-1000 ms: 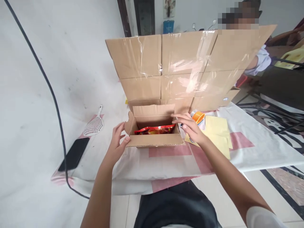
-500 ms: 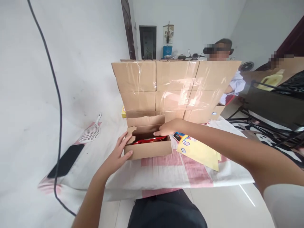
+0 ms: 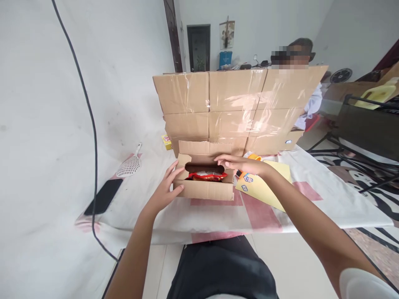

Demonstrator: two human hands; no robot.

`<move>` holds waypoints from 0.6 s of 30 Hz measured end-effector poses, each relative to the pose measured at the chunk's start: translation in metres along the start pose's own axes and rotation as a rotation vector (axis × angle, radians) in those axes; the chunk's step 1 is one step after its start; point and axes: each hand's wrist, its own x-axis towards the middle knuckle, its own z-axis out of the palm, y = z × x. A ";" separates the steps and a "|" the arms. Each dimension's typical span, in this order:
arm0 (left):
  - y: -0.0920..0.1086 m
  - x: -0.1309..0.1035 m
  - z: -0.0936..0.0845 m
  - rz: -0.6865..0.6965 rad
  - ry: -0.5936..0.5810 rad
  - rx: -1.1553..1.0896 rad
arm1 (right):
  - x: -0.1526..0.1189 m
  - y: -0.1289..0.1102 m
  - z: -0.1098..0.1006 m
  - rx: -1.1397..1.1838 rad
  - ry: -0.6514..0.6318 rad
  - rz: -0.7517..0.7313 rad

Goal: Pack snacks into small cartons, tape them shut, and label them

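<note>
An open cardboard box [image 3: 207,191] stands on the table in front of me, its back flap raised. Inside lie a red-edged packet [image 3: 207,176] and a dark brown rounded item [image 3: 204,170], whose kind I cannot make out. My left hand [image 3: 165,189] holds the box's left front corner, thumb on the front wall and fingers at the left flap. My right hand [image 3: 241,163] reaches over the box's right end, fingers stretched out with a gap between finger and thumb. Beside it lie a yellow envelope-like sheet [image 3: 264,189] with stickers and an orange round item [image 3: 254,157].
A tall taped cardboard panel [image 3: 233,91] stands behind the box. At left are a white perforated skimmer [image 3: 129,166], a black phone-like slab [image 3: 104,196] and a hanging black cable [image 3: 93,145]. A small yellow box [image 3: 167,142] sits behind. Another person [image 3: 311,99] is beyond the panel.
My right hand has drawn back from inside the box to its right end, uncovering the packet and the brown item. My left hand stays at the left corner. The camera view has shifted.
</note>
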 end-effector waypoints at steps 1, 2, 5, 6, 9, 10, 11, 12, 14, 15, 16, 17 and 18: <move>0.001 0.003 0.001 -0.014 0.030 -0.003 | -0.002 0.002 0.000 0.064 -0.001 -0.028; 0.001 0.006 0.002 -0.032 0.067 -0.011 | -0.003 0.002 0.000 0.134 -0.010 -0.061; -0.002 0.015 0.008 -0.069 0.158 -0.040 | -0.003 -0.001 -0.002 0.225 -0.056 -0.127; -0.004 0.017 0.011 -0.072 0.178 -0.045 | -0.002 -0.002 -0.002 0.199 -0.057 -0.136; -0.011 0.016 0.022 -0.107 0.271 -0.042 | -0.001 0.006 0.005 0.158 0.120 -0.230; -0.013 0.013 0.025 -0.131 0.301 -0.049 | -0.001 0.012 0.010 0.171 0.241 -0.277; -0.015 0.011 0.029 -0.156 0.316 -0.061 | -0.002 0.020 0.016 0.176 0.360 -0.314; -0.017 0.007 0.031 -0.175 0.311 -0.077 | -0.004 0.028 0.025 0.167 0.453 -0.337; -0.019 0.000 0.033 -0.188 0.261 -0.112 | -0.007 0.046 0.044 0.112 0.518 -0.351; -0.021 -0.003 0.032 -0.181 0.229 -0.126 | -0.008 0.054 0.055 0.081 0.506 -0.357; -0.022 -0.005 0.030 -0.161 0.197 -0.133 | -0.009 0.061 0.065 0.056 0.490 -0.372; -0.023 -0.006 0.028 -0.132 0.164 -0.132 | -0.009 0.067 0.073 0.039 0.488 -0.393; -0.023 -0.007 0.025 -0.097 0.133 -0.120 | -0.009 0.072 0.080 0.027 0.506 -0.416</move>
